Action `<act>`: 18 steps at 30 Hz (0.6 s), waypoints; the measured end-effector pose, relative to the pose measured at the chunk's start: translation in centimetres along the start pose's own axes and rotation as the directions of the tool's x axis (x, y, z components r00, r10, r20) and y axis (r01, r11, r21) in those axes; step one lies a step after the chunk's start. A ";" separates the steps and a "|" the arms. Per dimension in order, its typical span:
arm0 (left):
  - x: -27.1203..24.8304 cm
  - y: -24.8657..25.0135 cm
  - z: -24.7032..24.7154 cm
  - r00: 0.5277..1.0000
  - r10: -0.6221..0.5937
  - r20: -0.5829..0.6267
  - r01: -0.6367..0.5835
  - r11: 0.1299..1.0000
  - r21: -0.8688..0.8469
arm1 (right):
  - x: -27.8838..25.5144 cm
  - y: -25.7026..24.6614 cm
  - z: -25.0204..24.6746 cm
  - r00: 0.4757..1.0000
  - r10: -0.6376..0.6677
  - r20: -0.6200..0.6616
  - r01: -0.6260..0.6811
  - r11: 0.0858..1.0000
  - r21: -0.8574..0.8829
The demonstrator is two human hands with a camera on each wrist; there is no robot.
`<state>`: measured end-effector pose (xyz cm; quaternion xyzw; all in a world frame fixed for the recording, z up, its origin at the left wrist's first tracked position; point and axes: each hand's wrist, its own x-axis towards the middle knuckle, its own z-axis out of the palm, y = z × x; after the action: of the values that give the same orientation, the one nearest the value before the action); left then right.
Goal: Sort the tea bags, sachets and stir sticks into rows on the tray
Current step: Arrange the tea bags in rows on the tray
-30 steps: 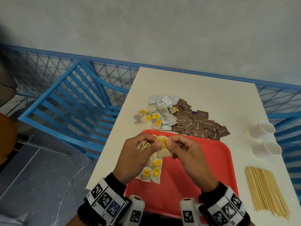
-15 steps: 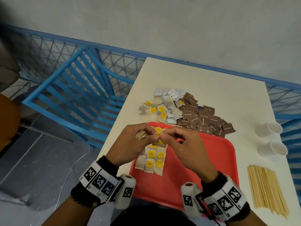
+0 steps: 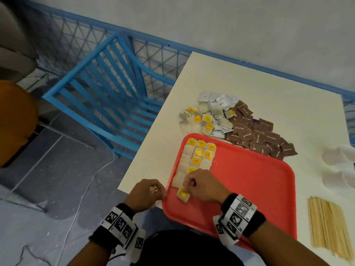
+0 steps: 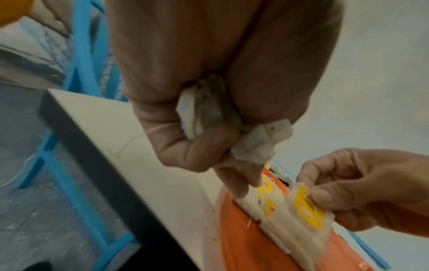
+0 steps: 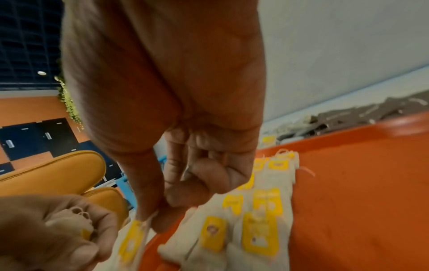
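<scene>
— While the right hand (image 3: 201,186) curls low over the flat red plastic tray (image 3: 249,179), what does it pinch?
— A yellow-tagged paper tea bag (image 3: 183,194), at the near end of the rows.
— From the left wrist?
— The left hand (image 4: 209,110) clenches crumpled white tea bags (image 4: 253,144) beside the tray.
— Right wrist?
— Thumb and forefinger grip the tag.
</scene>
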<state>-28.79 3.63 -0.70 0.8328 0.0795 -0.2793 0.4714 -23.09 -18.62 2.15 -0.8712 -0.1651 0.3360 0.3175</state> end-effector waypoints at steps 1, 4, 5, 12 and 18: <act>-0.1 -0.6 0.1 0.999 -0.034 -0.029 0.034 0.999 -0.021 | 0.3 0.0 0.4 0.999 0.000 0.045 0.000 1.000 0.006; -0.1 -1.3 0.2 0.995 -0.063 -0.079 0.060 0.997 -0.049 | 1.3 -0.6 1.2 0.994 0.000 0.110 -0.005 0.999 0.044; 0.0 -1.3 0.2 0.994 -0.068 -0.088 0.064 0.997 -0.049 | 1.7 -0.8 1.4 0.995 0.006 0.096 -0.010 0.999 0.045; 1.1 -0.6 0.7 0.984 -0.045 -0.171 0.043 0.999 -0.021 | 4.1 0.2 3.0 0.991 0.118 -0.067 -0.124 0.988 -0.095; 0.9 0.5 1.1 0.985 -0.030 -0.171 0.005 0.990 -0.144 | 3.8 0.0 2.5 0.979 0.167 -0.117 -0.172 0.985 -0.031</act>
<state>-28.24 2.28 -1.25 0.8172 0.1472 -0.2040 0.5185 -22.05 -15.59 -1.09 -0.9062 -0.0786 0.3082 0.2788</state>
